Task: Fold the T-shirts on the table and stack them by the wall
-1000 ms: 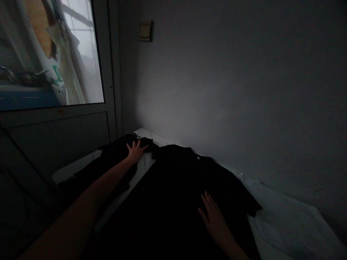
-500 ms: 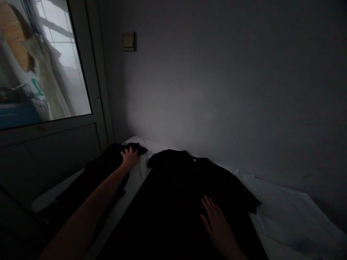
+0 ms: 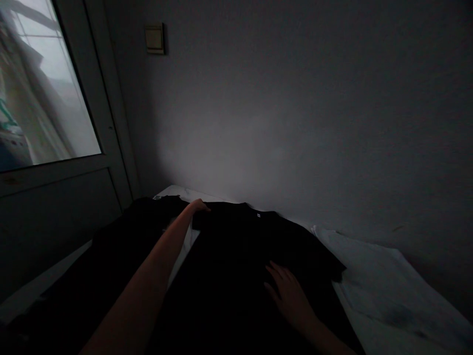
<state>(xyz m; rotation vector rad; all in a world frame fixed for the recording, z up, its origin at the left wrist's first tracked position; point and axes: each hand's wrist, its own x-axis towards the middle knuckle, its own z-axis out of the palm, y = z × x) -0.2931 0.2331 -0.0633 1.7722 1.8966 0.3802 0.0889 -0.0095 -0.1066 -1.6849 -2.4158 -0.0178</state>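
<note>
Two hands [image 3: 290, 296] are counted here, two black T-shirts [image 3: 251, 246] are spotted, one wall switch [image 3: 154, 38] and one window pane [image 3: 44, 93] seen!

My bare left forearm [image 3: 148, 281] is long and slim, narrowing to a slight left hand [image 3: 197, 205]. My right hand [image 3: 290, 296] is bare too, with slender, tapering fingers [image 3: 275, 270].
</note>
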